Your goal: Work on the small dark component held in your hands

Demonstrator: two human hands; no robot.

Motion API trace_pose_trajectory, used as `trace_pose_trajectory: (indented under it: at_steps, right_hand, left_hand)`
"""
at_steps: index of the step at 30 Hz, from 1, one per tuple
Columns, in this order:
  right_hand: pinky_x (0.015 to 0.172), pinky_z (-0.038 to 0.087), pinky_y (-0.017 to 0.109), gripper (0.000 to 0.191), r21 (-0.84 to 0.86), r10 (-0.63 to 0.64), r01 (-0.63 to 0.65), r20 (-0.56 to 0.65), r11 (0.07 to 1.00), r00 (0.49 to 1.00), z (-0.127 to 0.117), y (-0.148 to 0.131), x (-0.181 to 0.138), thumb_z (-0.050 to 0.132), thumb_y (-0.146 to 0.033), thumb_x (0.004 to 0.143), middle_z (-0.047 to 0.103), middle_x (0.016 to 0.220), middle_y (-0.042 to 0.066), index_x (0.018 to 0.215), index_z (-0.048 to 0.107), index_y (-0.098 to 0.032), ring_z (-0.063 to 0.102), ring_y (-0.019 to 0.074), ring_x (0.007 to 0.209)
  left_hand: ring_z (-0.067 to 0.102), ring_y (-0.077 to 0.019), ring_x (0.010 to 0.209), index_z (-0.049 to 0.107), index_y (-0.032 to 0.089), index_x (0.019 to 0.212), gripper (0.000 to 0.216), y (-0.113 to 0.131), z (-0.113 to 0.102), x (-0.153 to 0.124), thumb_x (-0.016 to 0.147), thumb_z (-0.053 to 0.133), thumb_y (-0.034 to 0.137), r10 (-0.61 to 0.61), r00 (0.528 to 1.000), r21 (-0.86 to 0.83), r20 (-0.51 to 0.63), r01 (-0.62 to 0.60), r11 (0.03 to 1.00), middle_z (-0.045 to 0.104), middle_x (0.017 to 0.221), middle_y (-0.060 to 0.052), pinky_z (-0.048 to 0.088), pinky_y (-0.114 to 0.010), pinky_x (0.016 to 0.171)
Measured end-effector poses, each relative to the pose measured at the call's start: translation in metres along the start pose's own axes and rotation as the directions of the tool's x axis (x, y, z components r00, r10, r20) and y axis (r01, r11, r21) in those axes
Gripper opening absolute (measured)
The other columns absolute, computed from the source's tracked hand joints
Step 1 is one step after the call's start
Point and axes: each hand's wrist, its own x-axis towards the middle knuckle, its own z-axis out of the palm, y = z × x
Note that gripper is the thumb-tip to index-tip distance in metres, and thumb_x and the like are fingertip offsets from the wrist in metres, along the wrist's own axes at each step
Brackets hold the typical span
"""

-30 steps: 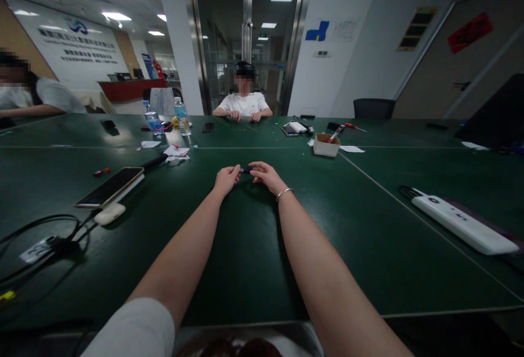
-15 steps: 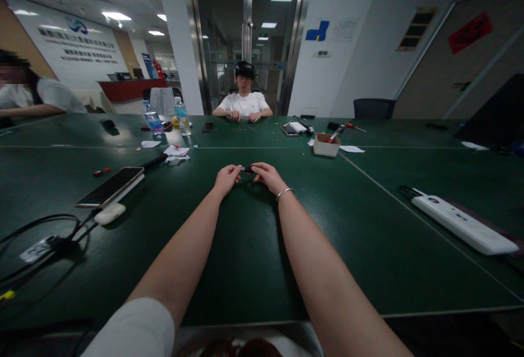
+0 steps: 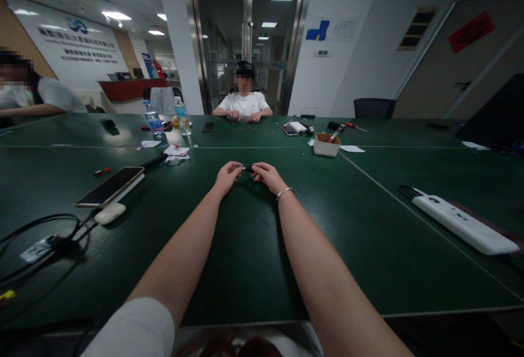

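Between my two hands, just above the green table, is a small dark object with a lighter, silvery end; it is too small to name. My left hand pinches the lighter end at the left. My right hand has its thumb and fingers closed on the dark end at the right. Both arms are stretched forward over the tabletop, and a bracelet circles my right wrist. Fingers hide part of the object.
Left lie a phone, a white rounded case and black cables. Two water bottles stand farther back. A small box and a white power strip are at right. Another person sits opposite.
My left fingers have shifted very slightly around the light end of the small object. Otherwise the hands and the things on the table look the same.
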Motion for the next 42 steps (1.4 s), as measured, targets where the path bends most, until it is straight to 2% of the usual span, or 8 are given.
trace_pose_trajectory:
  at_steps: [8, 16, 21, 25, 29, 34, 38, 42]
  right_hand:
    - [0.049, 0.047, 0.017, 0.016, -0.016, 0.004, -0.005, -0.019, 1.0, 1.0, 0.001, 0.0, 0.0, 0.069, -0.021, 0.077, 0.066, 0.063, 0.0, 0.09, 0.063, -0.014, 0.055, 0.0054, 0.044]
    - [0.051, 0.048, 0.017, 0.019, -0.019, -0.015, 0.015, -0.002, 1.0, 1.0, 0.0, 0.001, 0.0, 0.071, -0.022, 0.075, 0.067, 0.066, 0.0, 0.091, 0.064, -0.015, 0.055, 0.0053, 0.046]
    - [0.05, 0.048, 0.017, 0.016, -0.016, -0.01, 0.01, 0.002, 1.0, 1.0, -0.001, 0.0, 0.0, 0.069, -0.02, 0.077, 0.067, 0.067, 0.0, 0.092, 0.065, -0.016, 0.055, 0.0052, 0.046]
    - [0.051, 0.049, 0.018, 0.016, -0.012, -0.005, 0.005, 0.008, 1.0, 1.0, -0.001, -0.001, -0.001, 0.069, -0.02, 0.077, 0.068, 0.069, 0.0, 0.092, 0.065, -0.016, 0.056, 0.0055, 0.047]
    - [0.051, 0.049, 0.018, 0.017, -0.013, -0.01, 0.011, 0.012, 1.0, 1.0, -0.001, -0.001, -0.002, 0.069, -0.02, 0.076, 0.068, 0.068, 0.0, 0.092, 0.065, -0.016, 0.056, 0.0054, 0.047]
    - [0.05, 0.049, 0.018, 0.019, -0.01, -0.018, 0.018, 0.009, 1.0, 1.0, -0.002, 0.0, -0.001, 0.071, -0.021, 0.074, 0.068, 0.07, 0.0, 0.092, 0.066, -0.017, 0.056, 0.0052, 0.046]
    - [0.051, 0.049, 0.019, 0.02, -0.009, -0.024, 0.025, 0.016, 1.0, 1.0, -0.003, 0.002, 0.001, 0.072, -0.022, 0.073, 0.068, 0.071, 0.0, 0.092, 0.066, -0.017, 0.055, 0.0051, 0.046]
    - [0.051, 0.049, 0.018, 0.02, -0.009, -0.032, 0.032, 0.019, 0.999, 0.999, -0.003, 0.002, 0.001, 0.071, -0.021, 0.074, 0.068, 0.072, 0.0, 0.093, 0.066, -0.017, 0.056, 0.0051, 0.047]
  left_hand:
    - [0.058, -0.0132, 0.072, 0.06, 0.017, 0.094, 0.028, 0.007, 0.001, -0.003, 0.072, 0.064, 0.034, -0.032, 0.999, 0.014, -0.044, 0.033, 0.999, 0.064, 0.083, -0.004, 0.043, -0.022, 0.058]
    - [0.054, -0.0107, 0.06, 0.061, 0.016, 0.089, 0.024, 0.001, -0.001, 0.002, 0.074, 0.061, 0.035, -0.059, 0.996, 0.013, -0.065, 0.06, 0.998, 0.058, 0.067, 0.0, 0.041, -0.021, 0.052]
    - [0.054, -0.0105, 0.055, 0.061, 0.014, 0.074, 0.038, -0.009, -0.002, 0.005, 0.077, 0.056, 0.051, -0.086, 0.996, 0.054, 0.02, 0.085, 0.995, 0.059, 0.063, -0.003, 0.041, -0.022, 0.051]
    - [0.059, -0.0125, 0.065, 0.063, 0.015, 0.083, 0.038, -0.011, -0.002, 0.005, 0.07, 0.065, 0.051, -0.012, 0.999, 0.012, 0.035, 0.012, 1.0, 0.065, 0.072, -0.003, 0.044, -0.024, 0.059]
    - [0.058, -0.0123, 0.061, 0.063, 0.014, 0.079, 0.044, -0.01, -0.002, 0.005, 0.074, 0.058, 0.058, -0.061, 0.997, 0.024, 0.04, 0.06, 0.998, 0.064, 0.068, -0.004, 0.043, -0.025, 0.058]
    - [0.06, -0.013, 0.066, 0.062, 0.015, 0.085, 0.04, -0.011, -0.001, 0.006, 0.068, 0.067, 0.051, -0.029, 0.999, 0.032, 0.018, 0.029, 0.999, 0.066, 0.073, -0.004, 0.044, -0.025, 0.061]
    - [0.057, -0.012, 0.058, 0.061, 0.014, 0.076, 0.043, -0.011, -0.001, 0.007, 0.075, 0.056, 0.057, -0.081, 0.995, 0.052, 0.055, 0.078, 0.996, 0.063, 0.066, -0.004, 0.041, -0.024, 0.055]
    - [0.056, -0.0117, 0.059, 0.061, 0.016, 0.078, 0.036, -0.009, -0.001, 0.006, 0.073, 0.06, 0.052, -0.053, 0.997, 0.052, 0.047, 0.051, 0.997, 0.063, 0.068, -0.003, 0.041, -0.023, 0.054]
